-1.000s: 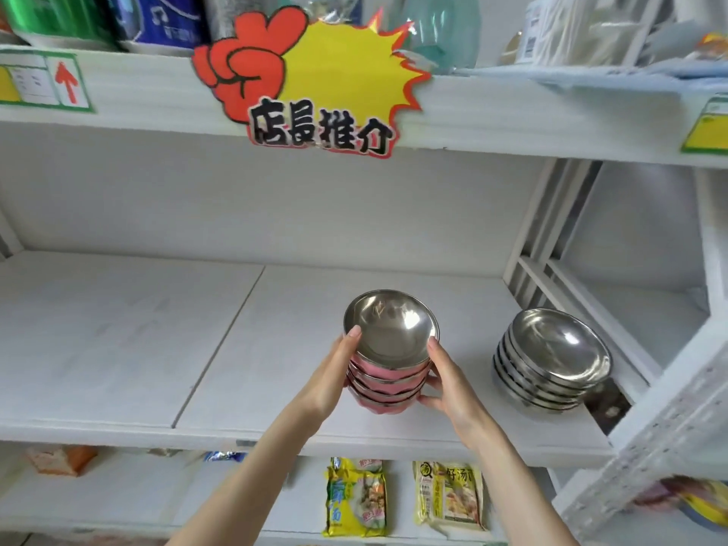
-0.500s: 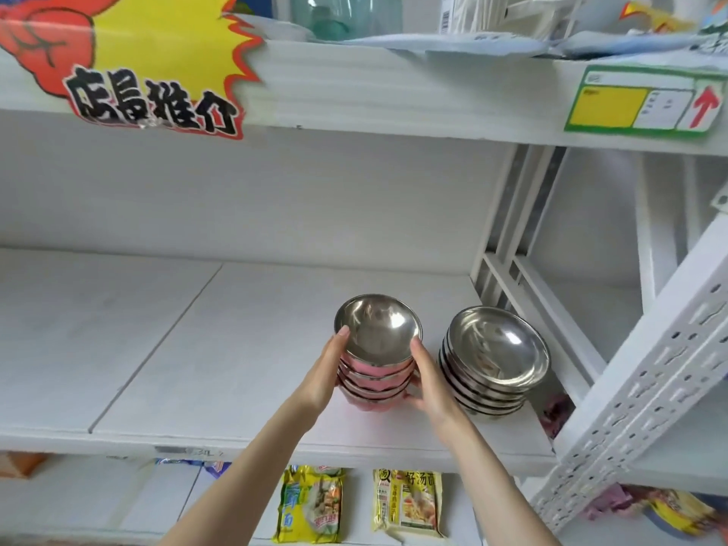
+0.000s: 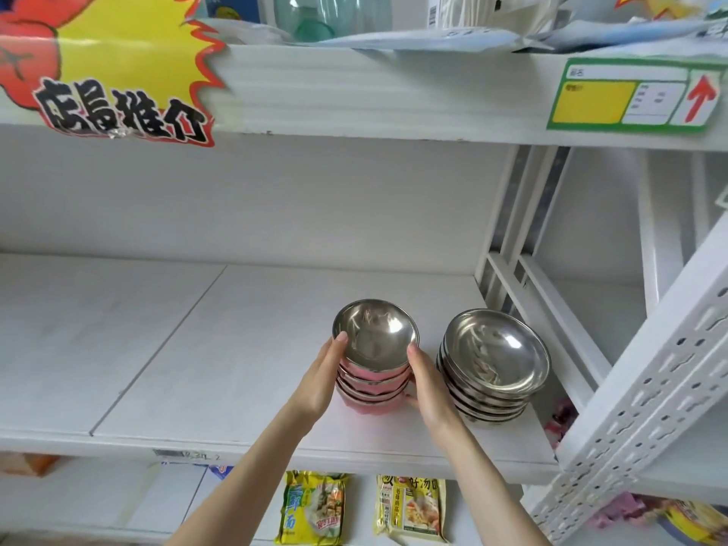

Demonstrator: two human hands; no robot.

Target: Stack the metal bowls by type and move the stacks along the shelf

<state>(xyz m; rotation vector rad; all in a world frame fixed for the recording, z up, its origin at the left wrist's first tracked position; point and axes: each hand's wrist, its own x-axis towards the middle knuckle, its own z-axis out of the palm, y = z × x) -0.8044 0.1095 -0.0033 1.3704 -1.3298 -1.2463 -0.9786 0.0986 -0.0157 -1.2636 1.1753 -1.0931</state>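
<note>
Here, my left hand and my right hand press flat against opposite sides of a stack of pink-sided bowls, gripping it between the palms. The stack's top bowl shows a shiny metal inside. The stack stands on the white shelf, near its front edge. Just beyond my right hand, almost touching its back, sits a second stack of plain steel bowls, wider and shallower, on the same shelf close to the slotted white upright.

Above my left hand, a yellow starburst sign with a red fist hangs on the edge of the upper shelf; its bold black Chinese characters read roughly "店长推介". Above and beyond my right hand, a green-bordered price label shows a yellow block and a red arrow pointing up; its small print is too blurred to read.

Below my wrists, on the lower shelf, lie two yellow noodle packets with Chinese writing; the one under my right arm includes "好汤".
</note>
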